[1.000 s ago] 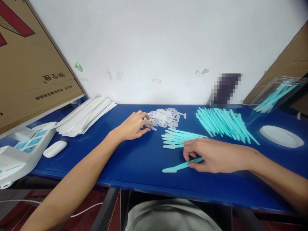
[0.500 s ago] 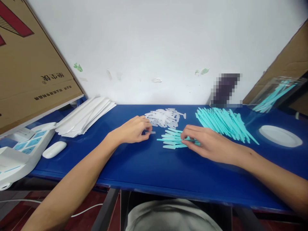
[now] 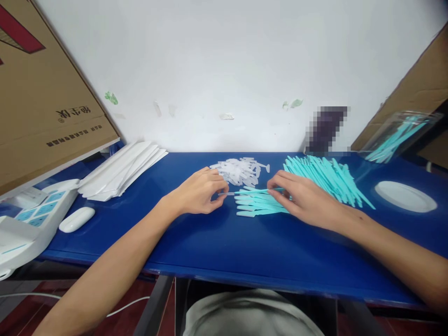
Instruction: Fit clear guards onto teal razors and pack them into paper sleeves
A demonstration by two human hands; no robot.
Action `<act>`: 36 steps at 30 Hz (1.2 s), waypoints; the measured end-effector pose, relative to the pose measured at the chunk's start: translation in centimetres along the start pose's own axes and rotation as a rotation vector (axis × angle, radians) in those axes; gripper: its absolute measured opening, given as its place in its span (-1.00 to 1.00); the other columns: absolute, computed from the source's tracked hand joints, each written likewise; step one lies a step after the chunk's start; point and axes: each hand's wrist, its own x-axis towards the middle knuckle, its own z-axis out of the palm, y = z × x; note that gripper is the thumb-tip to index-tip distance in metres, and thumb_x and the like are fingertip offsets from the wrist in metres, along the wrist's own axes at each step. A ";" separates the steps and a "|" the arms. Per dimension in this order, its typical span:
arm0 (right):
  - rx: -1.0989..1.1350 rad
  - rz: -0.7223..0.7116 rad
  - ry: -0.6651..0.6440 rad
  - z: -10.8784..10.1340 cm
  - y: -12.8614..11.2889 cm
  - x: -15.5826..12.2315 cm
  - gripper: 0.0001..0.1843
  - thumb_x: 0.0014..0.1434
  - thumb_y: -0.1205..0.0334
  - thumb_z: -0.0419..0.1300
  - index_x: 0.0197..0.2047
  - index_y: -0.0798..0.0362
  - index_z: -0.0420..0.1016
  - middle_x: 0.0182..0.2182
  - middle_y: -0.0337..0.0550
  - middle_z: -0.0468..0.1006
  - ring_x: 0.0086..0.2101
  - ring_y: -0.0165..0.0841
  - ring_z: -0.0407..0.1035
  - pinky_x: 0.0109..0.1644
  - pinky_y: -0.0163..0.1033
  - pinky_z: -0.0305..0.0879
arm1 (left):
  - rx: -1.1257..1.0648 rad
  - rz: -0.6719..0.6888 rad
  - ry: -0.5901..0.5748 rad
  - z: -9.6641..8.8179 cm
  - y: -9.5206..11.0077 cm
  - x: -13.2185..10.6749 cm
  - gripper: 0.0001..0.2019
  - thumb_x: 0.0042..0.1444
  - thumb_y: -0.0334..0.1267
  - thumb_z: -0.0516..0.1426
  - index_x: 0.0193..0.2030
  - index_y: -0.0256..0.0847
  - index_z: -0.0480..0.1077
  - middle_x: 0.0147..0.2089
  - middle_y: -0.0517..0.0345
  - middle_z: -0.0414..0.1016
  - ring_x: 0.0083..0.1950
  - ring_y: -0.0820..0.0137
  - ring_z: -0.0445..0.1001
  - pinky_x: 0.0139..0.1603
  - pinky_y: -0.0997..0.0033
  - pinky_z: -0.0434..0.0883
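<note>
My left hand (image 3: 201,191) pinches a small clear plastic cap (image 3: 226,193) just in front of a heap of such clear caps (image 3: 240,170). My right hand (image 3: 301,198) grips a turquoise plastic stick (image 3: 254,191) by its handle, its tip pointing left and meeting the cap. Both hands hover over a small row of finished turquoise sticks (image 3: 255,206) on the blue table (image 3: 224,242). A larger pile of turquoise sticks (image 3: 327,177) lies behind my right hand.
A stack of white paper sleeves (image 3: 121,168) lies at the back left, beside a leaning cardboard box (image 3: 42,93). A white mouse-like object (image 3: 77,218) and a white device (image 3: 24,219) sit at the left. A white lid (image 3: 406,196) and a clear bag of sticks (image 3: 399,135) are on the right.
My right hand set a capped stick onto the row, then lifted another stick. My left hand picked a clear cap from the heap and brought it to the stick's tip.
</note>
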 end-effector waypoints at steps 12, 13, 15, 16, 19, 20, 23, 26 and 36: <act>-0.004 -0.081 0.036 0.2 -1.2 -0.1 -0.76 0.45 0.20 -0.04 -0.15 0.04 0.42 -0.23 -0.07 0.52 -0.36 -0.32 0.41 -0.33 -0.21 0.24 | -0.111 0.017 0.161 1.2 1.0 0.4 -0.77 0.42 -0.22 0.02 -0.16 -0.24 0.47 -0.20 0.04 0.50 -0.17 0.32 0.40 -0.08 0.28 0.30; -0.013 -0.098 0.034 0.3 -1.2 -0.1 -0.76 0.45 0.21 -0.05 -0.16 0.04 0.42 -0.23 -0.07 0.52 -0.35 -0.32 0.42 -0.32 -0.20 0.25 | -0.150 0.015 0.178 1.6 1.2 0.5 -0.77 0.42 -0.21 0.02 -0.16 -0.24 0.47 -0.20 0.03 0.50 -0.16 0.31 0.40 -0.06 0.28 0.31; -0.045 -0.114 0.022 0.4 -1.1 0.0 -0.75 0.44 0.21 -0.05 -0.16 0.04 0.43 -0.21 -0.07 0.53 -0.33 -0.30 0.43 -0.29 -0.19 0.26 | -0.212 0.003 0.182 2.3 1.5 0.7 -0.76 0.43 -0.19 0.03 -0.16 -0.23 0.47 -0.18 0.02 0.50 -0.13 0.29 0.40 -0.05 0.28 0.33; -0.066 -0.109 0.011 0.3 -1.0 0.1 -0.74 0.44 0.21 -0.04 -0.17 0.04 0.45 -0.20 -0.06 0.54 -0.32 -0.29 0.44 -0.27 -0.17 0.27 | -0.233 -0.004 0.169 2.6 1.7 0.8 -0.75 0.43 -0.17 0.03 -0.15 -0.23 0.48 -0.17 0.00 0.50 -0.11 0.28 0.40 -0.03 0.27 0.34; -0.120 -0.052 -0.035 0.2 -0.5 0.1 -0.72 0.41 0.15 0.00 -0.15 0.05 0.50 -0.15 -0.01 0.56 -0.26 -0.21 0.47 -0.20 -0.10 0.32 | -0.271 -0.029 0.118 2.9 1.9 0.8 -0.70 0.41 -0.07 0.07 0.07 -0.20 0.47 0.01 -0.06 0.50 0.04 0.21 0.40 0.09 0.20 0.35; -0.132 -0.033 -0.050 0.1 -0.4 0.0 -0.70 0.40 0.09 0.02 -0.09 0.05 0.52 -0.12 0.01 0.57 -0.21 -0.17 0.48 -0.15 -0.06 0.34 | -0.276 -0.039 0.100 3.0 1.9 0.8 -0.63 0.39 -0.02 0.09 0.19 -0.17 0.42 0.10 -0.08 0.47 0.11 0.18 0.39 0.15 0.16 0.35; -0.159 -0.001 -0.100 0.1 0.1 -0.3 -0.41 0.32 -0.16 0.10 0.23 0.05 0.44 0.01 0.11 0.57 -0.04 -0.01 0.48 0.02 0.11 0.37 | -0.260 -0.060 0.049 2.9 1.5 0.7 -0.41 0.32 0.11 0.13 0.39 -0.10 0.26 0.26 -0.12 0.38 0.24 0.09 0.33 0.24 0.06 0.32; -0.179 0.027 -0.190 0.1 0.4 -0.5 -0.20 0.23 -0.29 0.14 0.34 0.08 0.35 0.07 0.17 0.53 0.02 0.07 0.45 0.03 0.14 0.38 | -0.143 -0.111 0.049 2.6 -0.3 0.6 -0.42 0.36 0.13 0.05 0.39 -0.12 0.28 0.29 -0.16 0.35 0.28 0.03 0.29 0.27 -0.04 0.26; -0.029 0.092 -0.519 -2.5 0.0 2.9 -0.70 0.07 0.09 0.27 -0.14 0.02 0.46 -0.24 -0.07 0.53 -0.39 -0.24 0.44 -0.44 -0.18 0.31 | 0.290 -1.238 0.072 -4.8 -16.0 -10.0 -0.04 0.14 0.41 0.10 0.50 -0.21 0.09 0.52 -0.39 -0.02 0.47 -0.46 -0.07 0.31 -0.55 -0.09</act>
